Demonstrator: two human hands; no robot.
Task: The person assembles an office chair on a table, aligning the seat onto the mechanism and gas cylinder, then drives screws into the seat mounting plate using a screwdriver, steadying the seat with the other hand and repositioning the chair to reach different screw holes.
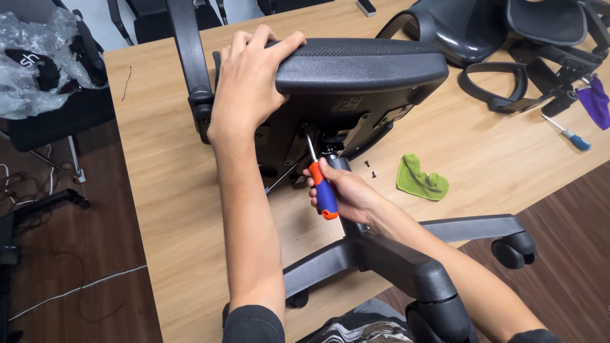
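Closest to the camera is the black wheeled base (406,267) of an office chair, its spokes spreading just below the right hand (346,194) and a caster hanging off the counter (165,190) edge. The chair lies tipped on its side on that wooden counter, and the right hand's fingers are curled tight round the orange and blue handle of a screwdriver (323,184), whose metal shaft rises from the fingertips up into the mechanism under the seat (356,67). The left hand (251,82) is laid flat over the upper edge of the seat, its fingers spread and bent down over the padded rim, pressing on it rather than gripping anything loose. Just right of the right hand's fingers lie two small dark screws (370,168) on the bare wood, and a little further right a crumpled green cloth (420,181). Well beyond, toward the far right edge, rests a second screwdriver (569,134) with a blue handle, near a purple cloth (596,101) and other black chair parts (508,38). Off to the far left sits crumpled clear plastic wrap (38,63).
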